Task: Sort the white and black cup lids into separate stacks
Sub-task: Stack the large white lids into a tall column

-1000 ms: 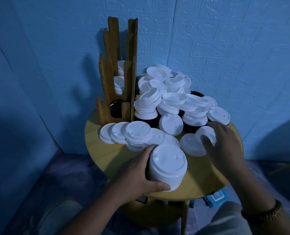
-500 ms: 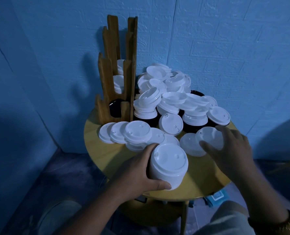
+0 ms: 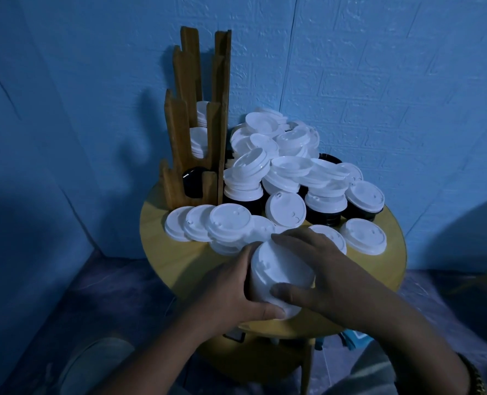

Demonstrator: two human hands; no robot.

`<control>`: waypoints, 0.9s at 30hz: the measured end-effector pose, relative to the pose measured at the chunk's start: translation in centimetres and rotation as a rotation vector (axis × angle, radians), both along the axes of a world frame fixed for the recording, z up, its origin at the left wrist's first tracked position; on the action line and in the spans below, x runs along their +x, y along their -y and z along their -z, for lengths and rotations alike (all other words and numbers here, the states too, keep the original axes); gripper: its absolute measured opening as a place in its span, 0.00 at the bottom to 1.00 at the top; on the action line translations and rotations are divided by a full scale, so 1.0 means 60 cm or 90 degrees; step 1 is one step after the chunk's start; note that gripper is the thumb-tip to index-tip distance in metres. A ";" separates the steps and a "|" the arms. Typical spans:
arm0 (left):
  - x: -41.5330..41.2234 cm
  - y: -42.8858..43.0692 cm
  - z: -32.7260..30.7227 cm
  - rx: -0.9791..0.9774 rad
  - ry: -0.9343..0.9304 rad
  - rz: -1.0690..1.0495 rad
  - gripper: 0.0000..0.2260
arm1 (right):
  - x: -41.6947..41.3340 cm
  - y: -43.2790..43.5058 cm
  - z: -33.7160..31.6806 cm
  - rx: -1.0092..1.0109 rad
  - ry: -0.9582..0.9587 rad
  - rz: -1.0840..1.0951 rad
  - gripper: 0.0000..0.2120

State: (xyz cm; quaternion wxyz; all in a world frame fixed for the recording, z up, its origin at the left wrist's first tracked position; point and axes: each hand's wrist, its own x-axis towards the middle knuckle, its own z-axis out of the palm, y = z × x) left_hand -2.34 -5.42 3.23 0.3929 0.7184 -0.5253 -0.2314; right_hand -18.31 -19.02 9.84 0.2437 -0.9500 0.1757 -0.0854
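Two hands are on the same thing now. We hold the stack of white lids point(image 3: 279, 272) at the near edge of the round bench point(image 3: 179, 258). It stands almost upright, with its long axis leaning a little toward us, so we see its top face. Our left hand point(image 3: 233, 292) grips it from the left side, with the thumb across the lower front. Our right hand point(image 3: 322, 277) lies over it from the right, its fingers point(image 3: 290, 238) curled over the far rim and its thumb pressed on the near side. Both hands are therefore closed around the stack, which sits between the two palms, and neither hand is nearer than the other.

For the coming move, we judge that what matters is where the remaining work lies, and it is all beyond the stack. The loose white lids point(image 3: 363, 236) are just behind the right hand. The mixed heap point(image 3: 279, 155), with black lids point(image 3: 326, 216) under it, is farther back beside the wooden rack point(image 3: 196, 138).

Half a second ago the right hand was apart from the stack, spread over a loose lid on the right, and it has since come across. The left hand keeps the same grip. That loose lid seems to remain on the bench, but we cannot be sure.
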 end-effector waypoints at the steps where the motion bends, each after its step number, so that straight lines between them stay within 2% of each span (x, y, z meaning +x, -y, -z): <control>1: -0.001 0.000 0.001 -0.002 -0.006 -0.003 0.45 | 0.004 -0.007 0.000 -0.039 0.006 0.041 0.43; 4: -0.002 0.002 0.001 -0.006 -0.020 -0.009 0.43 | 0.013 -0.029 0.006 -0.177 -0.018 0.117 0.49; 7: -0.002 0.004 0.001 -0.003 -0.010 -0.010 0.42 | 0.014 -0.038 0.017 -0.222 -0.017 0.143 0.47; 11: -0.001 0.005 0.001 0.001 -0.015 -0.007 0.42 | 0.022 -0.049 0.030 -0.258 0.055 0.193 0.44; 13: -0.001 0.004 0.002 -0.004 -0.025 -0.004 0.43 | 0.013 -0.033 0.033 -0.153 0.056 0.131 0.49; 15: -0.002 0.001 0.002 -0.005 -0.015 -0.009 0.44 | -0.006 -0.003 0.024 0.062 0.078 0.107 0.43; 16: -0.002 0.000 0.002 -0.005 -0.012 -0.011 0.44 | -0.016 0.016 0.024 0.097 0.105 0.125 0.36; 18: -0.002 0.000 0.004 -0.004 -0.012 -0.011 0.44 | -0.027 0.062 0.036 0.007 0.136 0.213 0.25; 20: -0.001 0.001 0.005 -0.001 -0.013 -0.010 0.45 | -0.027 0.094 0.051 -0.139 0.003 0.261 0.22; 22: -0.001 0.000 0.006 -0.001 -0.013 -0.009 0.45 | -0.026 0.102 0.059 -0.161 -0.154 0.265 0.25; 23: 0.000 0.001 0.006 -0.003 -0.014 -0.008 0.45 | -0.029 0.099 0.061 -0.157 -0.191 0.259 0.26; 27: 0.000 0.000 0.004 -0.003 -0.013 -0.007 0.45 | -0.044 0.076 0.064 -0.178 -0.186 0.268 0.26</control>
